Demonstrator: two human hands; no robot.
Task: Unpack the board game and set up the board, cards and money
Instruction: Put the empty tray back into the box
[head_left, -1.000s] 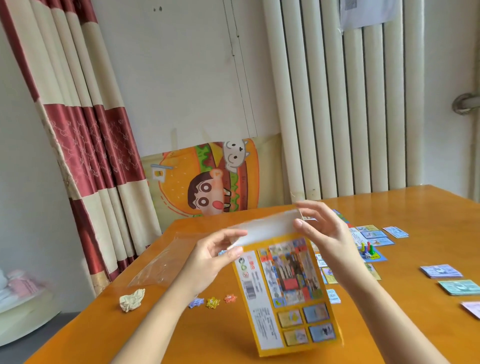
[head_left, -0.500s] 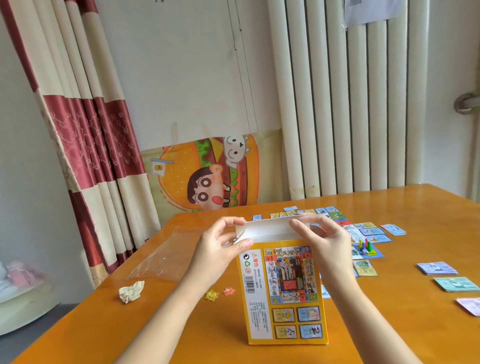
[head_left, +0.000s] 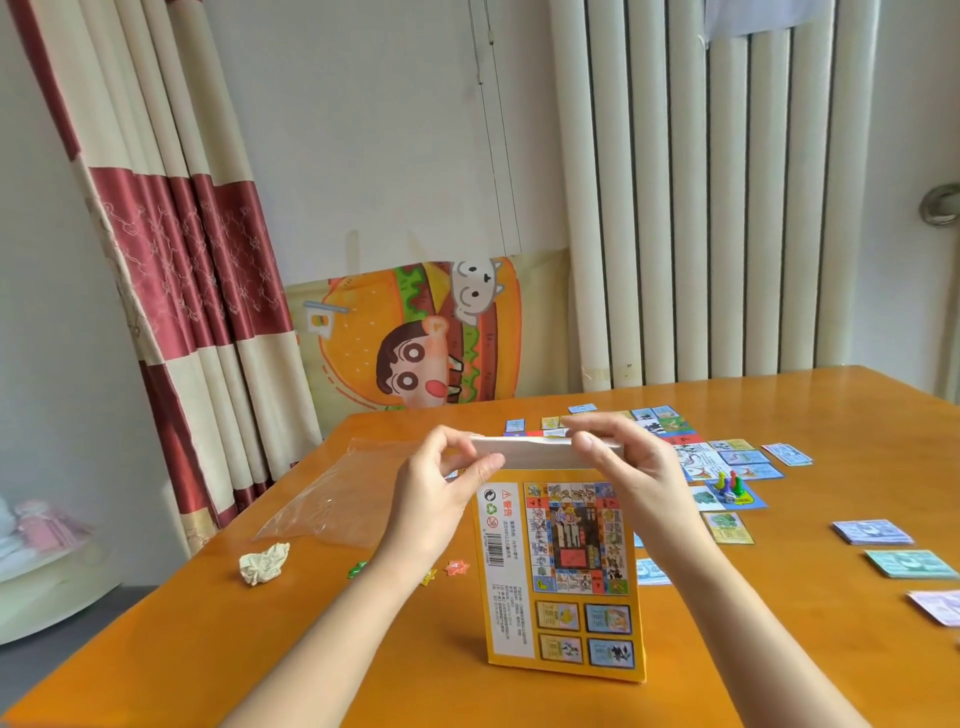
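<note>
Late in the set-up, by the look of things: handling the game box (head_left: 561, 571) itself, upright on its bottom edge at lower centre of the frame, printed back toward the camera. Pinching the white top flap (head_left: 540, 453) at both ends: left grip (head_left: 436, 493) clamped on the left end, thumb under and fingers over, right grip (head_left: 634, 467) clamped on the right end the same way. With the flap folded level over the mouth, either closing the box or opening it for a last check; cannot tell which. Next, probably: tuck the flap in or lift it clear, steadying the box all the while, since perched on a narrow edge and likely to tip toward the board (head_left: 691, 457) spread flat just behind, right of centre, coloured pawns (head_left: 727, 483) on it. Then set aside, well away from the money stacks (head_left: 872, 532) lined up at the right edge. As to looks: thin yellow card, white barcode strip down the left side, small picture of the board in the middle, four card pictures beneath; light and easily creased. Left of centre on the surface (head_left: 831, 415): a clear plastic bag (head_left: 337, 499), a crumpled paper ball (head_left: 264, 562), a few small coloured stars (head_left: 456, 567).
</note>
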